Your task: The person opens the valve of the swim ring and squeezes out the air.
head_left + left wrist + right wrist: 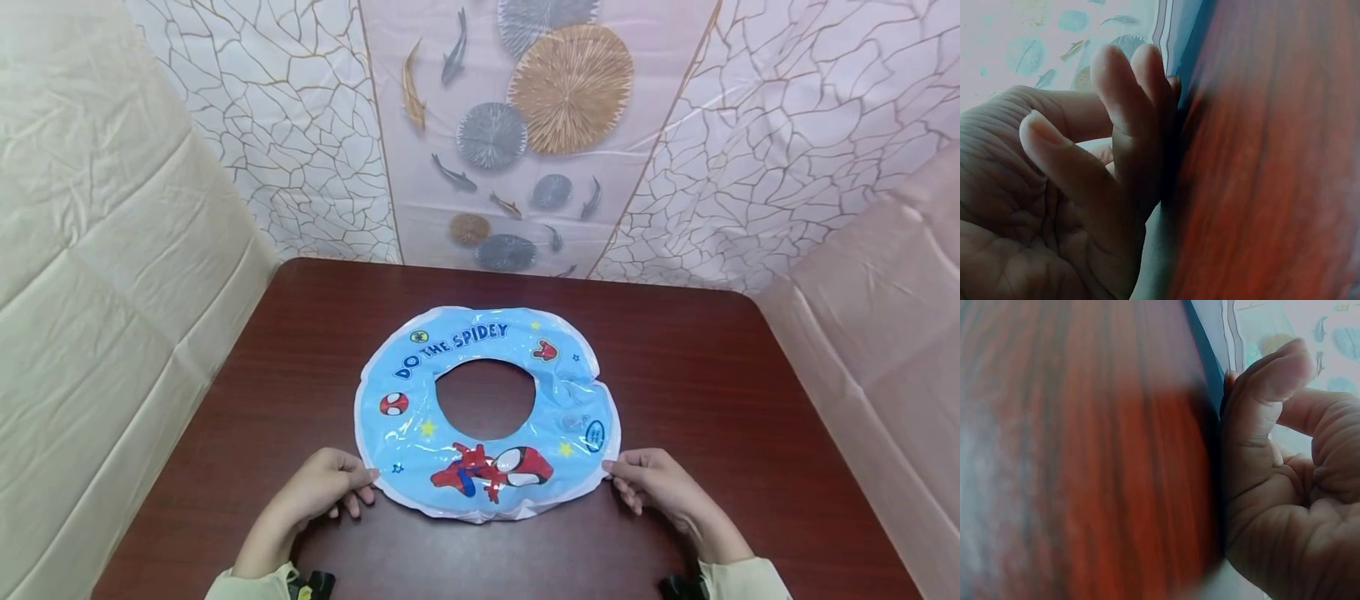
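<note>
A light blue swim ring (487, 425) with a white rim lies on the table, printed with red cartoon figures, stars and the words "DO THE SPIDEY". It looks mostly flat, with wrinkles along its edge and a round hole in the middle. At its lower left rim the left hand (326, 483) pinches the edge between thumb and index finger. The right hand (656, 483) pinches the opposite edge at lower right. Both wrist views show the other fingers of the left hand (1097, 150) and right hand (1272, 444) loosely bent beside the tabletop, with a strip of the ring beyond.
The dark reddish-brown wooden table (690, 375) has rounded far corners. Behind it hangs a patterned backdrop (300, 125) with printed fish and round shapes. Pale quilted panels (97, 250) flank both sides. A black strap device (311, 583) sits at each wrist.
</note>
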`<action>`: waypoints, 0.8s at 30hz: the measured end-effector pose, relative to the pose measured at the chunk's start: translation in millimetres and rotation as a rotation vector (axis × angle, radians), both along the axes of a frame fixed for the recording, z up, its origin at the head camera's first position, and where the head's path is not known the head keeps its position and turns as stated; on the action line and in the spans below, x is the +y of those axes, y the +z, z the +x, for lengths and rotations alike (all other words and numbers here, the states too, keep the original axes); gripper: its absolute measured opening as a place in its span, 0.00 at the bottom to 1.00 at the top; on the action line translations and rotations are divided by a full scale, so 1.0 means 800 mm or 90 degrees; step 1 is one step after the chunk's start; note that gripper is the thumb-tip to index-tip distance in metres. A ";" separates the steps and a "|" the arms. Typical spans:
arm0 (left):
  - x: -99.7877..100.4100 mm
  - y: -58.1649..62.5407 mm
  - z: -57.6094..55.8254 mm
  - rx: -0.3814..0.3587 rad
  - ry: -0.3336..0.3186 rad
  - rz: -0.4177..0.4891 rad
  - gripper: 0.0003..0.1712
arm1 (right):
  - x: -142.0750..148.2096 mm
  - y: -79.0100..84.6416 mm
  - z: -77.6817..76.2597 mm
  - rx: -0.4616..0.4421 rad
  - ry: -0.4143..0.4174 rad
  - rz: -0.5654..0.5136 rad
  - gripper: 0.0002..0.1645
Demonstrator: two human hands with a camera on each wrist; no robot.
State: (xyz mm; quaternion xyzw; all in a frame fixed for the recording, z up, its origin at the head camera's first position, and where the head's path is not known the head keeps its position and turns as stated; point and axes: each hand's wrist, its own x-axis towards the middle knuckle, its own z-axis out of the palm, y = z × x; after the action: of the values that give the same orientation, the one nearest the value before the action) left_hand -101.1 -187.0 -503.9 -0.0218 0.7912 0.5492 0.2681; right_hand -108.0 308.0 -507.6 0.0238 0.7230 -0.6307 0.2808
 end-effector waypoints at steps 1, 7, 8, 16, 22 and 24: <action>0.000 -0.001 -0.001 -0.001 -0.001 0.000 0.18 | 0.000 0.000 -0.001 -0.002 0.000 -0.002 0.21; -0.001 -0.004 -0.006 -0.004 -0.004 -0.006 0.19 | 0.003 0.000 -0.006 -0.013 0.011 -0.019 0.20; -0.001 -0.005 -0.007 -0.004 -0.003 -0.007 0.19 | 0.003 0.000 -0.008 -0.014 0.013 -0.020 0.20; 0.001 -0.006 -0.006 -0.017 0.005 -0.019 0.19 | 0.001 -0.003 -0.010 -0.023 0.016 -0.019 0.19; -0.001 0.003 -0.011 -0.007 -0.038 -0.036 0.22 | 0.005 -0.001 -0.015 -0.002 0.036 0.000 0.23; -0.004 0.008 -0.012 0.009 -0.047 -0.067 0.24 | 0.007 0.003 -0.016 0.012 0.036 0.036 0.27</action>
State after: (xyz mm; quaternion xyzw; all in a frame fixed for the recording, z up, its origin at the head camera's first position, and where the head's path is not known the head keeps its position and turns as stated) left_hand -111.0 -189.9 -497.3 -0.0029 0.8214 0.4965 0.2807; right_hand -120.6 313.7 -505.4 0.0053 0.7434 -0.6022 0.2909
